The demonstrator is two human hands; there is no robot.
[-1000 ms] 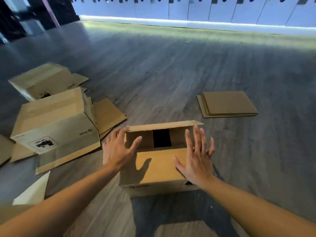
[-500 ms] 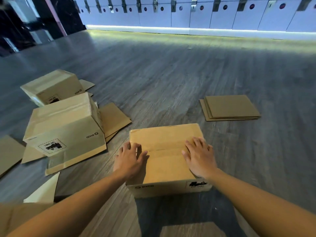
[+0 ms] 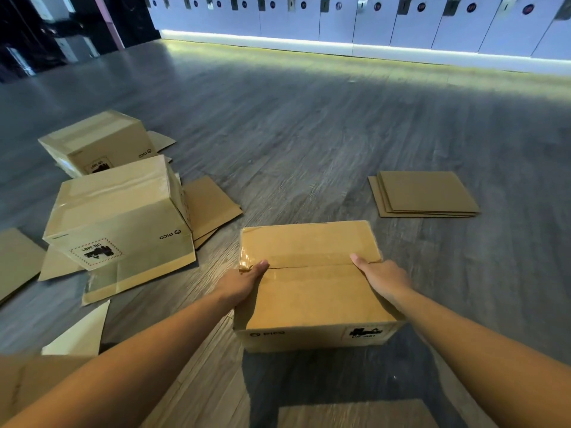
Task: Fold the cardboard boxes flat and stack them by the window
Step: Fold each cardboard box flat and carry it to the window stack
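Hands on either flank of the closed cardboard box (image 3: 312, 273), which sits on the grey wood floor (image 3: 309, 125) directly ahead of the person. Left hand (image 3: 242, 284) grips the box's left top edge, thumb lying over the flap seam, fingers wrapped down the side out of sight. Right hand (image 3: 381, 278) grips the right top edge the same way, thumb on top. Top flaps shut, loose tape (image 3: 247, 261) crinkled just beyond the left thumb. Left of the left hand: two taped boxes, nearer one (image 3: 117, 211) tilted, farther one (image 3: 95, 140) behind it, with loose cardboard sheets (image 3: 210, 205) tucked beneath. Beyond and right of the right hand, well apart: flattened stack (image 3: 425, 193). Bare floor between box and stack. White lockers (image 3: 370, 23) line the far wall.
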